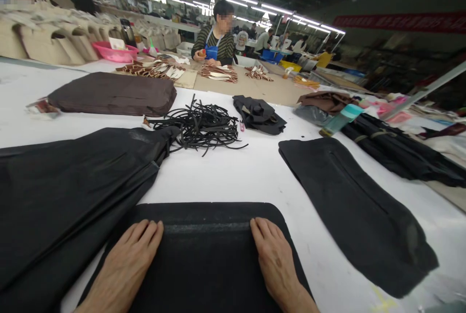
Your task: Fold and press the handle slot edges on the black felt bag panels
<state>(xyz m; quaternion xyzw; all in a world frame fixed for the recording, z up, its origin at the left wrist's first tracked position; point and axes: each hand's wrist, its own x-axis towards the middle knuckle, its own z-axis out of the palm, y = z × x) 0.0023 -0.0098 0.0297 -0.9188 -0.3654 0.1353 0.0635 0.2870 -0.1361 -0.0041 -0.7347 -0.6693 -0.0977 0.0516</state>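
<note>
A black fabric or leather panel (pixel 204 264) with rounded corners lies flat on the white table in front of me. A greyish, scuffed band (pixel 207 227) runs across it near its far edge. My left hand (pixel 127 255) rests on the panel's left side, its fingertips at the band's left end. At the other end of the band, my right hand (pixel 274 257) presses lightly with fingers stretched forward. Both hands lie open, holding nothing. Black cloth pieces (pixel 73 182) are heaped at the left, partly beside the panel.
More black panels (pixel 349 201) with a slit lie at right. Beyond are a tangle of black strips (pixel 204 126), a folded black piece (pixel 260 114), a brown stack (pixel 116 93) and a teal-capped bottle (pixel 340 120). Across the table sits a co-worker (pixel 216 36) near a pink basin (pixel 114 52).
</note>
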